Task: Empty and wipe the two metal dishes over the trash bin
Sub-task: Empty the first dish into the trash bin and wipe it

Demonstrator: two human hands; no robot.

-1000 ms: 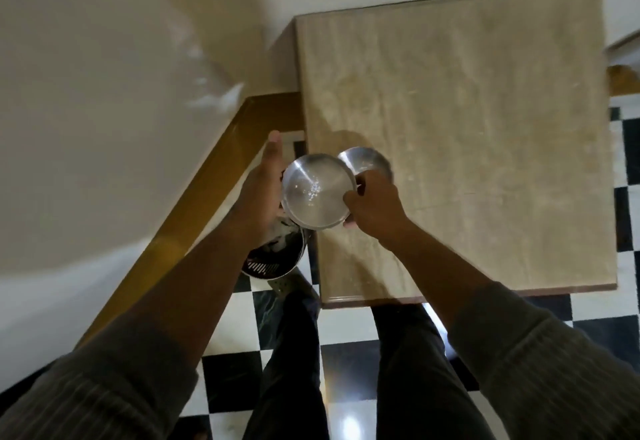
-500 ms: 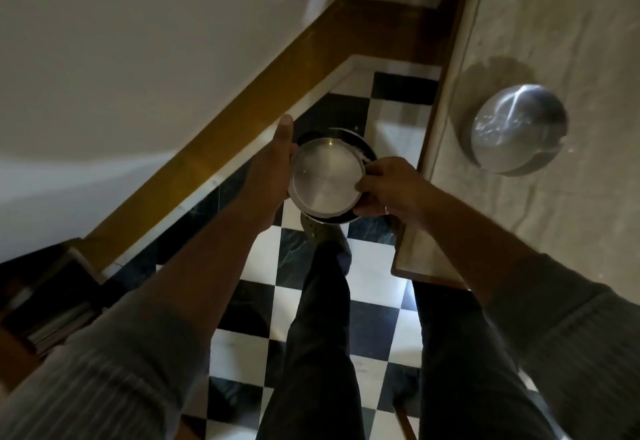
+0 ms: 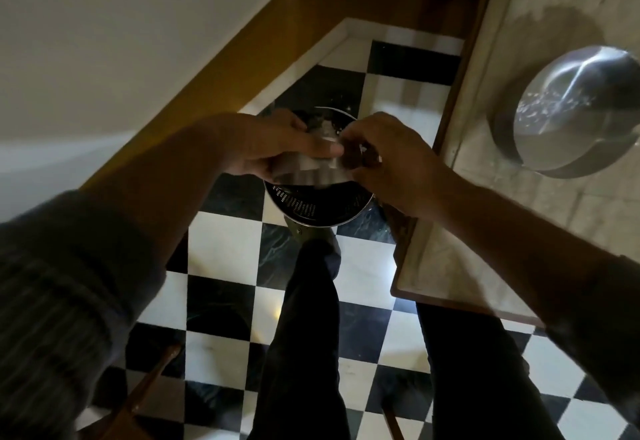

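I hold one small metal dish (image 3: pixel 308 171) tipped over, its underside toward me, directly above the round perforated trash bin (image 3: pixel 311 205) on the floor. My left hand (image 3: pixel 277 145) grips its left rim and my right hand (image 3: pixel 384 159) grips its right rim. The dish is motion-blurred and its inside is hidden. The second metal dish (image 3: pixel 568 110) lies on the marble table (image 3: pixel 485 197) to the right, apart from both hands.
The bin stands on a black-and-white checkered floor (image 3: pixel 225 249) between a wooden baseboard (image 3: pixel 242 48) on the left and the table's edge on the right. My dark-trousered legs (image 3: pixel 308 335) stand just behind the bin. A wooden piece (image 3: pixel 138 398) shows at lower left.
The dish was face-up between my hands; now it is turned over above the bin. My view has swung left and down, so the table and second dish sit farther right.
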